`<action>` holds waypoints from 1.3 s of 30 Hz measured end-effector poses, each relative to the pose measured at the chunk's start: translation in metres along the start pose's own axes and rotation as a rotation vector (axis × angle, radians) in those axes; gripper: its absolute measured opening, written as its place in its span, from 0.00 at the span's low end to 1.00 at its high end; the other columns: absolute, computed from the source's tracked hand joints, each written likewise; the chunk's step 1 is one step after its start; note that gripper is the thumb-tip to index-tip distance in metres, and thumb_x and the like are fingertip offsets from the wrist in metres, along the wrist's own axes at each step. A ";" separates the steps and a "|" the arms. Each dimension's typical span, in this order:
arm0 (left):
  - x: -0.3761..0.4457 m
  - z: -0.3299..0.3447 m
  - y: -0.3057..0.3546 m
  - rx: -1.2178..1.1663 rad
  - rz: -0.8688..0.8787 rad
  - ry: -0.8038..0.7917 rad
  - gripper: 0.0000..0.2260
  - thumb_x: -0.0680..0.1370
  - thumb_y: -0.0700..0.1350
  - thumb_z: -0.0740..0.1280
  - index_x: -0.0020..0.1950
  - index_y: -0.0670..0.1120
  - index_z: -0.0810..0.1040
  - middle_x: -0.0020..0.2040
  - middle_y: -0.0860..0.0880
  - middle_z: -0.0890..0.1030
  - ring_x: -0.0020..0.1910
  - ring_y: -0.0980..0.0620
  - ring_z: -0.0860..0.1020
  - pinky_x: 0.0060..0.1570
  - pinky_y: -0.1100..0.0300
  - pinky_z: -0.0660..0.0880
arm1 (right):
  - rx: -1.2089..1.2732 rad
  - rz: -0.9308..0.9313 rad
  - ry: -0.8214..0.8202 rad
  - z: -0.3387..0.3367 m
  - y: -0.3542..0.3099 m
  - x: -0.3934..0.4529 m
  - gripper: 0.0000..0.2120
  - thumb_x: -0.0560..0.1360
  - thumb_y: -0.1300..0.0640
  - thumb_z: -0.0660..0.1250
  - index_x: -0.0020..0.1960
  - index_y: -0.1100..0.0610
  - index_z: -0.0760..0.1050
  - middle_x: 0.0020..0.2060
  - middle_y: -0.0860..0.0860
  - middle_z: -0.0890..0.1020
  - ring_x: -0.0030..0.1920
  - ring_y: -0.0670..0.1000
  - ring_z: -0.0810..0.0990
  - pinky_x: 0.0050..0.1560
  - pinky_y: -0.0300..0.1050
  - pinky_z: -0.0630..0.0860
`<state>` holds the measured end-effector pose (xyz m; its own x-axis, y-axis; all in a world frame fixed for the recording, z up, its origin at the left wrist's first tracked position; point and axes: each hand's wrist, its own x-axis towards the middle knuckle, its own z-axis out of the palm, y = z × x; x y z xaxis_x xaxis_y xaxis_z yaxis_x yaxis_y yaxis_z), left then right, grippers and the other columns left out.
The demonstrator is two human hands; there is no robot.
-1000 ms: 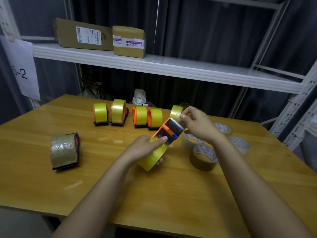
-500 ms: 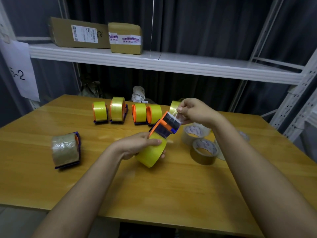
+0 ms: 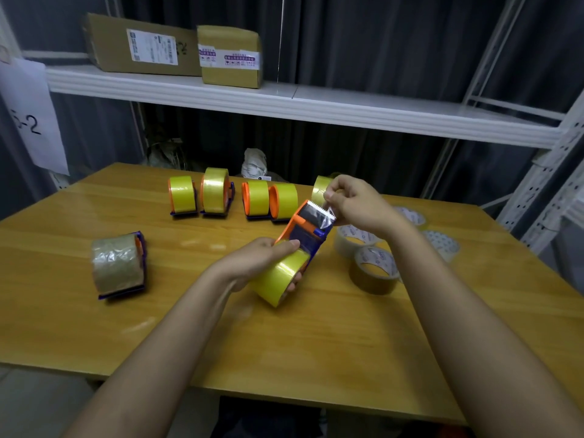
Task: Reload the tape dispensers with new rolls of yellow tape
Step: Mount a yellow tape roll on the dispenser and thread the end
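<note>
From the head camera, the left hand (image 3: 259, 263) is wrapped around a yellow tape roll (image 3: 279, 278) seated in an orange-and-blue dispenser (image 3: 308, 230), holding both lifted above the middle of the wooden table (image 3: 347, 343), the dispenser's toothed end tilted up and away. The right hand (image 3: 357, 202) is at that toothed end, thumb and forefinger pinched on the clear loose end of tape (image 3: 328, 213) drawn over the blade. Behind the held dispenser, toward the table's far edge, four loaded yellow dispensers (image 3: 234, 196) stand in a row, and a further yellow roll (image 3: 320, 189) shows partly behind the right hand. Left of the held dispenser, well apart, a blue-framed dispenser with a dull clear roll (image 3: 118, 267) rests on the table. Right of it, loose rolls lie flat: a brown roll (image 3: 374, 275) just beside a clear roll (image 3: 352, 240), with two more pale rolls (image 3: 442, 245) farther right, partly hidden by the forearm. Above and behind the table, a white shelf (image 3: 316, 104) carries two cardboard parcels (image 3: 177, 47).
</note>
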<state>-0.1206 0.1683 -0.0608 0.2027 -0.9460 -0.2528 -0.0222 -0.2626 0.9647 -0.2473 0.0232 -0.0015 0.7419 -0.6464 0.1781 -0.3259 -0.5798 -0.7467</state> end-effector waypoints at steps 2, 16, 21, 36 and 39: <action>-0.002 0.001 0.001 -0.004 0.000 -0.028 0.15 0.80 0.50 0.63 0.55 0.38 0.74 0.38 0.42 0.82 0.32 0.47 0.80 0.35 0.56 0.79 | 0.027 0.020 0.001 0.000 0.002 -0.001 0.06 0.82 0.56 0.59 0.46 0.53 0.69 0.46 0.59 0.81 0.48 0.57 0.82 0.50 0.57 0.81; 0.000 0.003 0.002 0.175 0.191 0.198 0.28 0.81 0.61 0.45 0.46 0.45 0.79 0.40 0.42 0.83 0.32 0.55 0.82 0.32 0.68 0.76 | -0.198 -0.232 0.182 -0.018 -0.019 -0.013 0.04 0.79 0.59 0.63 0.46 0.55 0.75 0.40 0.53 0.80 0.41 0.52 0.79 0.42 0.49 0.77; 0.006 0.003 -0.007 0.313 0.217 0.247 0.32 0.81 0.61 0.45 0.50 0.36 0.77 0.43 0.35 0.81 0.43 0.39 0.81 0.49 0.51 0.77 | -0.107 -0.093 0.094 -0.021 -0.008 -0.002 0.05 0.80 0.59 0.63 0.46 0.56 0.75 0.43 0.57 0.82 0.44 0.55 0.82 0.49 0.58 0.80; 0.011 0.008 -0.001 0.487 0.294 0.367 0.35 0.77 0.66 0.48 0.46 0.35 0.76 0.41 0.38 0.79 0.41 0.42 0.78 0.43 0.49 0.72 | 0.067 -0.003 0.171 -0.024 0.008 0.012 0.07 0.80 0.62 0.62 0.44 0.58 0.75 0.35 0.52 0.79 0.35 0.45 0.81 0.43 0.45 0.80; 0.011 0.002 -0.005 0.490 0.295 0.482 0.30 0.79 0.62 0.55 0.46 0.35 0.78 0.37 0.40 0.80 0.34 0.49 0.77 0.36 0.57 0.67 | -0.118 -0.144 0.281 -0.021 -0.007 0.003 0.04 0.79 0.60 0.64 0.47 0.59 0.76 0.39 0.53 0.81 0.42 0.52 0.80 0.46 0.50 0.79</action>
<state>-0.1200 0.1591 -0.0685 0.5248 -0.8318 0.1807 -0.5528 -0.1716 0.8154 -0.2549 0.0154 0.0179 0.6000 -0.6553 0.4589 -0.3071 -0.7183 -0.6243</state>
